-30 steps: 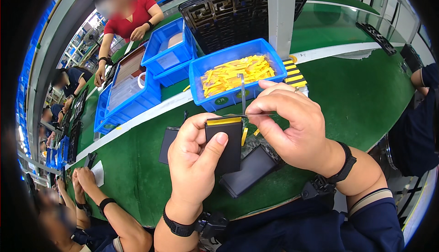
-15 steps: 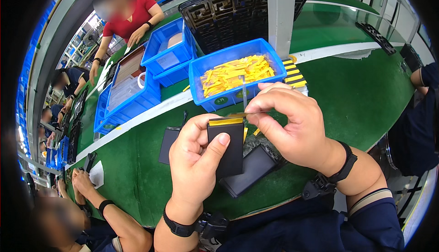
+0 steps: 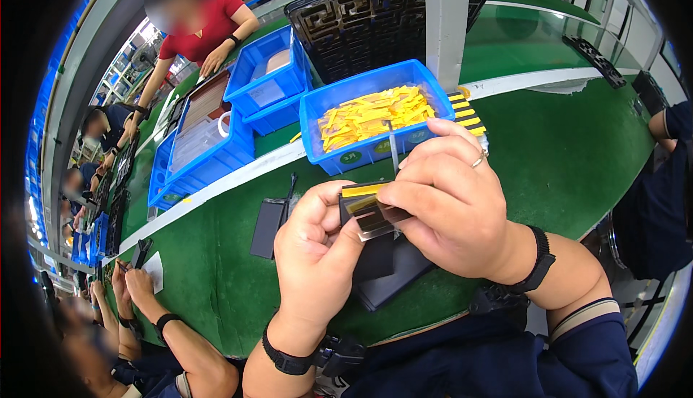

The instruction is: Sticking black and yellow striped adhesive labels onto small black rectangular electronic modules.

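Note:
My left hand (image 3: 310, 261) is closed round a flat black rectangular case (image 3: 372, 265), held tilted above the table. A yellow strip (image 3: 359, 191) lies along the case's upper end. Fingers of my right hand (image 3: 451, 206) pinch a shiny, brownish thin sheet (image 3: 375, 223), which lies over the case's face near my left thumb. A slim grey stick-like tool (image 3: 393, 151) juts up from behind my right fingers; its grip is hidden. Beneath my hands, another black case (image 3: 395, 286) rests on the table, partly covered.
Beyond my hands stands a blue bin (image 3: 317, 154) of yellow strips. To its left are more blue bins (image 3: 240, 94). A black flat case with a cable (image 3: 268, 228) lies left of my left hand. Co-workers' hands (image 3: 141, 286) are at the left; a grey post (image 3: 444, 29) rises behind.
My right hand has turned and moved over the case's upper end. The thin sheet now lies across the case's face. My left hand and the case have shifted slightly right.

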`<act>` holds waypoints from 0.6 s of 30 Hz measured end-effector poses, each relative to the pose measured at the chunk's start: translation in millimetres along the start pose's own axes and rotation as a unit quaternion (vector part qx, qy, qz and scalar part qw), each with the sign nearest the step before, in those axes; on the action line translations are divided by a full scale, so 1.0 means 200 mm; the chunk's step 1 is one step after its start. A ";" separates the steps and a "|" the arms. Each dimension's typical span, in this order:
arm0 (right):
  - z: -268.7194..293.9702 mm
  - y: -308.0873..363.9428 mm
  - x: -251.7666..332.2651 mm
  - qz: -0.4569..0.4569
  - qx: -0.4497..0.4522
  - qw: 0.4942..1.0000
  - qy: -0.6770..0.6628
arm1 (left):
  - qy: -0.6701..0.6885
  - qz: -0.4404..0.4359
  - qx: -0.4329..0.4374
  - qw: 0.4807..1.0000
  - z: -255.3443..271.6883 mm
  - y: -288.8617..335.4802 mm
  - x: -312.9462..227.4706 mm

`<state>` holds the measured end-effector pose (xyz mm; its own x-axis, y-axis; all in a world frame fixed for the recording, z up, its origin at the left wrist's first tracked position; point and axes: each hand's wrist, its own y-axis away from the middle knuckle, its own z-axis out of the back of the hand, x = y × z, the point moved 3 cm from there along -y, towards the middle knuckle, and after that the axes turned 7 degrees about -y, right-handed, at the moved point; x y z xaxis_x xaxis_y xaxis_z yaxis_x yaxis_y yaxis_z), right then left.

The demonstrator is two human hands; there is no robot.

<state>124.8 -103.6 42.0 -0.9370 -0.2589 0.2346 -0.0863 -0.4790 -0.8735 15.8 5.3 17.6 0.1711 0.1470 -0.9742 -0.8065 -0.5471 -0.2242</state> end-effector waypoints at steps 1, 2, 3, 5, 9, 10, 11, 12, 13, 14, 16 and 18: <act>-0.01 0.01 0.00 0.008 -0.005 1.000 0.004 | 0.002 0.013 -0.006 1.000 -0.01 0.01 -0.01; -0.01 0.01 0.00 0.008 -0.005 1.000 0.004 | 0.001 0.014 -0.007 1.000 -0.02 0.01 -0.01; -0.01 0.02 0.00 0.012 0.005 1.000 0.006 | 0.003 0.005 -0.005 1.000 -0.02 0.01 -0.01; -0.02 0.03 0.01 0.017 0.017 1.000 0.007 | 0.005 -0.003 -0.004 1.000 -0.02 0.01 -0.01; -0.02 0.03 0.01 0.003 0.006 1.000 0.012 | -0.030 -0.007 -0.015 0.999 -0.03 0.02 -0.01; -0.02 0.03 0.02 0.001 0.001 1.000 0.017 | -0.029 -0.006 -0.020 0.999 -0.03 0.02 -0.01; -0.02 0.03 0.02 0.001 0.001 1.000 0.017 | -0.029 -0.007 -0.020 0.999 -0.03 0.03 -0.01; -0.03 0.03 0.01 -0.011 -0.005 1.000 0.004 | -0.072 -0.012 -0.028 0.997 -0.03 0.03 -0.01; -0.03 0.03 0.00 -0.023 -0.011 1.000 -0.010 | -0.115 -0.018 -0.036 0.993 -0.03 0.03 0.00; -0.03 0.03 0.00 -0.023 -0.011 1.000 -0.010 | -0.115 -0.018 -0.036 0.993 -0.03 0.03 -0.01; -0.02 0.03 -0.02 -0.066 0.007 0.996 -0.056 | -0.217 -0.046 -0.029 0.975 -0.03 0.04 -0.04; -0.02 0.03 -0.03 -0.067 0.005 0.996 -0.065 | -0.249 -0.074 -0.036 0.965 -0.03 0.04 -0.05</act>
<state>127.5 -101.3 33.4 -0.8652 -0.2981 0.4033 -0.2046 -0.5244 -0.8265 11.5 -4.7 25.3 -0.0264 0.5951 -0.8032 -0.7502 -0.5429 -0.3775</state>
